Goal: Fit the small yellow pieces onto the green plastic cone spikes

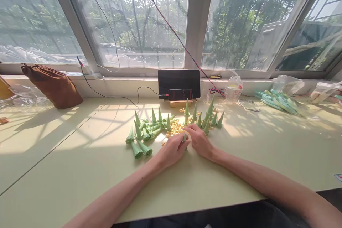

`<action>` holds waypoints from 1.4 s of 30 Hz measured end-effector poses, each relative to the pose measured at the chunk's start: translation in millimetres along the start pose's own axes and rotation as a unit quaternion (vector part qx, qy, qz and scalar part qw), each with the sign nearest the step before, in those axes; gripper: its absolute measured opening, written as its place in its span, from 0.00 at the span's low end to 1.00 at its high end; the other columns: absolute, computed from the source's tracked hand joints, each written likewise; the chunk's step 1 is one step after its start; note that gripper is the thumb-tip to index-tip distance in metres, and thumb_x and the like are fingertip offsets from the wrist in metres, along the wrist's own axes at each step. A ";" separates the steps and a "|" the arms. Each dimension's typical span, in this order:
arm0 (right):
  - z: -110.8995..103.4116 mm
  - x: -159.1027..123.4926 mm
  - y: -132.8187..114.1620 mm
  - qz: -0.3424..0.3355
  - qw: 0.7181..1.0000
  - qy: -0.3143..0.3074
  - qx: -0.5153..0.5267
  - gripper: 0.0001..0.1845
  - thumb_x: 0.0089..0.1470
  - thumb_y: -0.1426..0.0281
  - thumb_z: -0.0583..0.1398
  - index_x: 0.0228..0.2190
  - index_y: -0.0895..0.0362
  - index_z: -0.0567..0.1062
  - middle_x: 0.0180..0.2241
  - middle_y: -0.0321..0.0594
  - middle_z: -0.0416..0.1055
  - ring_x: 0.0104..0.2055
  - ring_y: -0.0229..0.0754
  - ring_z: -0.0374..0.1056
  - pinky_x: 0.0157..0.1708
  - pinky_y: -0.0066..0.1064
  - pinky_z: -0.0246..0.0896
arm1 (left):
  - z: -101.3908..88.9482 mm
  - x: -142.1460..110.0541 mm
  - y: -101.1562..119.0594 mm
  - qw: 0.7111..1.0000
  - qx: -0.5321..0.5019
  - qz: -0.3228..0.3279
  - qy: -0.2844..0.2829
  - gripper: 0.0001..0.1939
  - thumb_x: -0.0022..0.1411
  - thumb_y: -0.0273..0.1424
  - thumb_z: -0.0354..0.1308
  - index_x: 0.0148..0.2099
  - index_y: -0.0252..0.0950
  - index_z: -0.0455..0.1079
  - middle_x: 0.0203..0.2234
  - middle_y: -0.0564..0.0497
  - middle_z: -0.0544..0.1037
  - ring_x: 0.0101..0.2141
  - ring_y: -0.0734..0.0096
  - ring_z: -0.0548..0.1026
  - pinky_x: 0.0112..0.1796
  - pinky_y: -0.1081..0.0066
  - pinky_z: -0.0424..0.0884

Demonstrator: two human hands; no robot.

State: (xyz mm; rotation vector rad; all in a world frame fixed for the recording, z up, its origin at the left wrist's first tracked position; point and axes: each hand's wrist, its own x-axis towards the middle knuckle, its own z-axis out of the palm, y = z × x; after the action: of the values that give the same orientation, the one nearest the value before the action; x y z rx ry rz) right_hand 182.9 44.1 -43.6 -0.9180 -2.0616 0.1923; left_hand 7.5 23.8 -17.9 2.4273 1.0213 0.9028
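My left hand (173, 148) is closed around a small green plastic cone (185, 137), whose tip shows above the fingers. Close by on the right, my right hand (199, 139) has its fingers bent together at the edge of a pile of small yellow plastic pieces (175, 127); whatever they pinch is too small to make out. Left of the pile lie several green cones (144, 148), some on their sides with hollow ends showing. Behind my right hand, more green pointed cones (210, 108) stand upright, with yellow pieces among them.
A black tablet (179, 78) leans at the back with a phone (180, 94) before it, on a wooden stand (181, 103). A brown drawstring bag (53, 87) sits far left. Toward the right are a plastic cup (234, 89) and a bag of green strips (278, 100). Cables trail near the window.
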 end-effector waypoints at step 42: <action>0.7 -1.9 -5.1 -0.020 0.991 0.116 0.066 0.05 0.63 0.71 0.54 0.35 0.55 0.71 0.30 0.38 0.70 0.30 0.37 0.65 0.30 0.29 0.63 | -10.7 9.9 2.1 0.927 -0.318 -0.177 0.095 0.15 0.66 0.42 0.52 0.37 0.34 0.65 0.22 0.53 0.72 0.22 0.73 0.72 0.25 0.73 0.68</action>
State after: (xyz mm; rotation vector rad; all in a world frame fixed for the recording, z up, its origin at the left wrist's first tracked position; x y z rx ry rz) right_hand 180.3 39.3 -43.1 -0.7780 -1.8287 0.1890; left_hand 6.6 30.5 -4.8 1.5856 0.9888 1.1340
